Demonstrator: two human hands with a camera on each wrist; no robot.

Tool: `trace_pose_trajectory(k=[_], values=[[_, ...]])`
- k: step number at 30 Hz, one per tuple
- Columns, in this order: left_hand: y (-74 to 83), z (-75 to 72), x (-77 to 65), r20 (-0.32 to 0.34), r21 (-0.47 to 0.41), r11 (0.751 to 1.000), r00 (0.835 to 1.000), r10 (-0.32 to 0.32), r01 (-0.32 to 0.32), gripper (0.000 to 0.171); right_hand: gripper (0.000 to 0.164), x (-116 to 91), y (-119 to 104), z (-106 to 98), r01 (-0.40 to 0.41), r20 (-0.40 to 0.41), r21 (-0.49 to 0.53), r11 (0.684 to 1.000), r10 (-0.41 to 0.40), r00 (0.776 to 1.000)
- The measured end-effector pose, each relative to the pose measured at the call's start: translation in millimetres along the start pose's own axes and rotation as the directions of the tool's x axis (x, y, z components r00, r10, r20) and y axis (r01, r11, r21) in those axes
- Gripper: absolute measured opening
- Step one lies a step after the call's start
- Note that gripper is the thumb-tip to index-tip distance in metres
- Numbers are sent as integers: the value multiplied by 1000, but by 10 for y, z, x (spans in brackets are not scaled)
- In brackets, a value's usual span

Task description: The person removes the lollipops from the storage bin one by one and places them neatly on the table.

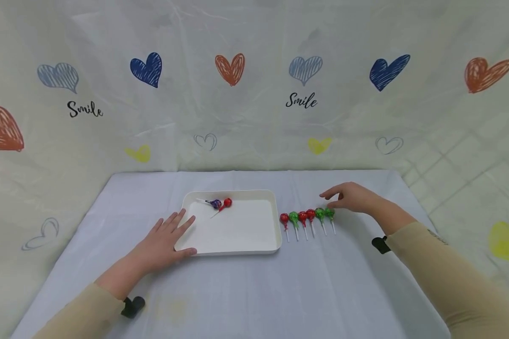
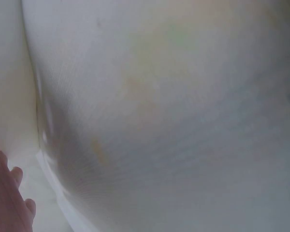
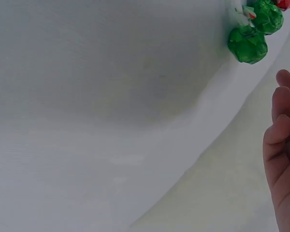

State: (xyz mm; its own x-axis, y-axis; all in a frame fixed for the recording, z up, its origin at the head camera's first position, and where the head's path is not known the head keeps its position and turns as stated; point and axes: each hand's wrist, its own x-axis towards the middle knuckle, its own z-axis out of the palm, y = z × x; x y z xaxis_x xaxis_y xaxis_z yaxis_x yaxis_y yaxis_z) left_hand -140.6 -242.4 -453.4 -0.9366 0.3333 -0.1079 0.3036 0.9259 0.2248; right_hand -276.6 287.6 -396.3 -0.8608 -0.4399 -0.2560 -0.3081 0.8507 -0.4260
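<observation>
My left hand, fingers spread, rests at the left rim of the white tray; my right hand, empty, thumb and fingers parted, hovers by the rightmost green-wrapped lollipop, outside it. Probably light, hard, slick-wrapped; I'd pinch its round head.

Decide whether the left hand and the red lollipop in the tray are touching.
Apart: the head view shows bare tray between the left hand and red lollipop.
</observation>
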Motion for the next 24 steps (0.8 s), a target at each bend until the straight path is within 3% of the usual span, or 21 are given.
trace_pose_trajectory(k=[9, 24], values=[[18, 1, 12, 12, 9, 1000, 1000, -11, 11, 93, 40, 173, -289, -4, 22, 10, 1, 1000, -22, 1000], [-33, 14, 29, 6, 9, 1000, 1000, -2, 2, 92, 37, 667, -1068, 110, 109, 38, 1, 994, -109, 993]])
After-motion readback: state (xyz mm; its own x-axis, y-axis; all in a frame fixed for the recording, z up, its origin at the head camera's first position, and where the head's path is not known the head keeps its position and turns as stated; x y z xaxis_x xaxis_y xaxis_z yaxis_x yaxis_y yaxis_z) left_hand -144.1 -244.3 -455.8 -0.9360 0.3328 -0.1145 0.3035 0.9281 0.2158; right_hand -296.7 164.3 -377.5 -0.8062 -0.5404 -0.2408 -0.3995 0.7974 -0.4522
